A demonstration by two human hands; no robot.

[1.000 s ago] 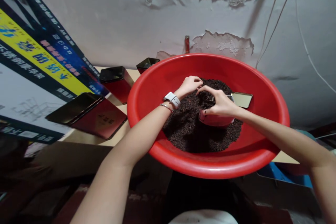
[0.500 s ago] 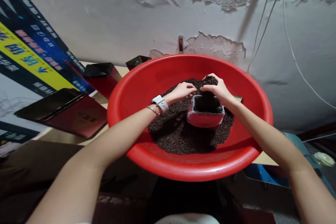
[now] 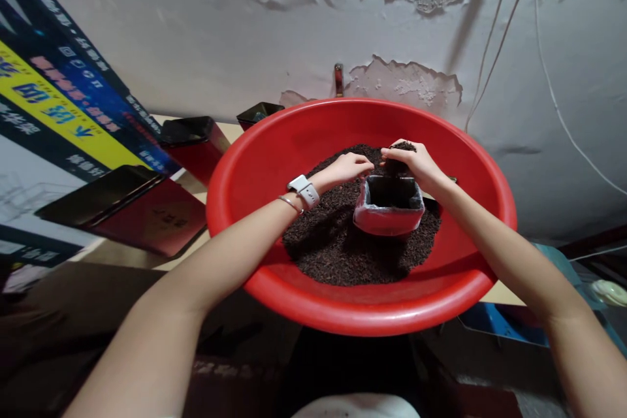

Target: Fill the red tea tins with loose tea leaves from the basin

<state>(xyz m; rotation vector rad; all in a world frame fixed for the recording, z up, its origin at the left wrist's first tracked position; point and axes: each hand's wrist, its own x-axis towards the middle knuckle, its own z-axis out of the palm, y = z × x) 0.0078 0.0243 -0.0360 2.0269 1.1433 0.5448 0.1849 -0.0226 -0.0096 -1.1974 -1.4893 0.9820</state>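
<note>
A heap of dark, dry loose tea leaves [image 3: 333, 255] lies in a wide red plastic basin [image 3: 377, 317]. On the heap stands a small red rectangular tin [image 3: 389, 221] with a clear plastic liner folded over its rim; its inside looks dark. My right hand [image 3: 414, 160] is cupped around a handful of tea leaves [image 3: 402, 147] just above the tin's far edge. Left of it, my left hand [image 3: 347, 168] hovers over the leaves with its fingers curled together, and whatever they hold is hidden. That wrist wears a white watch [image 3: 304, 192] and a thin bangle.
Left of the basin, red tins [image 3: 147, 225] with dark open tops stand on a pale table, beside a printed board [image 3: 63, 98]. Another dark tin [image 3: 257, 114] is behind the basin. Peeling wall [image 3: 196, 32] rises close behind, with cables [image 3: 548, 78] hanging at right.
My right hand with its tea leaves has lifted back from over the tin's mouth, uncovering more of the opening. My left hand stays close by. The whole view has shifted slightly.
</note>
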